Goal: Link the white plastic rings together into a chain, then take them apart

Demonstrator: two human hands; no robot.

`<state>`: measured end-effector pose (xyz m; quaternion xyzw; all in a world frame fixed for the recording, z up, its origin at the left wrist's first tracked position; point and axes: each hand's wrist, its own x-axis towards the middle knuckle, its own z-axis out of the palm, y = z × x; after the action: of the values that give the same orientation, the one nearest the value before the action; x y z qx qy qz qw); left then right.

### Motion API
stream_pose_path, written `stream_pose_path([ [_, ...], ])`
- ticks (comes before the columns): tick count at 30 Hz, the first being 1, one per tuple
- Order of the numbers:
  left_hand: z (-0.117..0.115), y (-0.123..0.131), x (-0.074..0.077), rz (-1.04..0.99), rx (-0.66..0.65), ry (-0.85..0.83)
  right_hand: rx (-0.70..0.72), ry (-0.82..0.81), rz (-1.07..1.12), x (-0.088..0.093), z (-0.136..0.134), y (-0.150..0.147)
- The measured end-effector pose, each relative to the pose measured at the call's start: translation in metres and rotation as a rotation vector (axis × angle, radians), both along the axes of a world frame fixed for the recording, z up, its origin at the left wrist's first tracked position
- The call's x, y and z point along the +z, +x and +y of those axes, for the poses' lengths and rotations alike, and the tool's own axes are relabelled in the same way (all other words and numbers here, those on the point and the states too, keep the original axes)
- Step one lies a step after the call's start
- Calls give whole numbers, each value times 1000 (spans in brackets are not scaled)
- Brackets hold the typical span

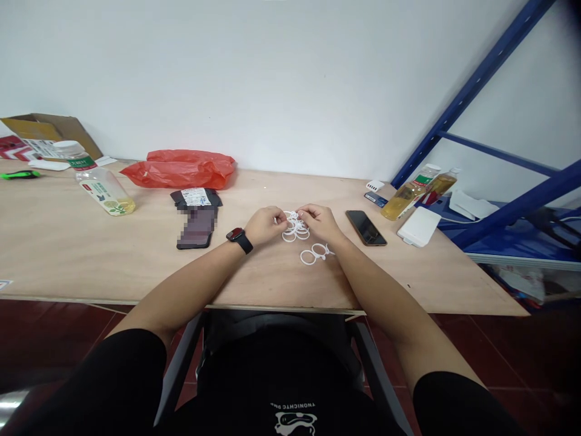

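A cluster of white plastic rings with small tabs lies between my two hands. My left hand, wearing a black watch at the wrist, pinches the left edge of a ring. From the other side, the fingers of my right hand close on the top right part of the cluster. Which ring each hand holds is hard to make out, since the rings overlap. Nearer to me, below my right hand, a few loose white rings lie flat on the wooden table, partly beside my right wrist.
To the right lie a phone, a white case and an upright drink bottle, near a blue metal rack. Leftward are a dark pouch, a red plastic bag, another bottle and a cardboard box.
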<state>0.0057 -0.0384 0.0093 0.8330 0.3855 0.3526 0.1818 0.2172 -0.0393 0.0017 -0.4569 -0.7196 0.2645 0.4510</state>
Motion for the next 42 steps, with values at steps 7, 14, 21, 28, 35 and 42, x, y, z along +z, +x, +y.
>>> stream_pose_path([
  [7,9,-6,-6,33,186,113,124,3,-175,6,-13,-15],
  [14,7,-5,-8,69,14,191,63,69,-237,3,-11,-16],
  [21,3,-6,-5,126,-51,229,65,63,-235,6,-13,-15],
  [28,-2,-5,0,210,-37,276,154,19,-216,11,-17,-15],
  [35,-2,-3,-1,301,-48,312,140,54,-282,8,-14,-15],
  [42,-2,-5,-1,325,-159,339,127,50,-293,4,-11,-13],
])
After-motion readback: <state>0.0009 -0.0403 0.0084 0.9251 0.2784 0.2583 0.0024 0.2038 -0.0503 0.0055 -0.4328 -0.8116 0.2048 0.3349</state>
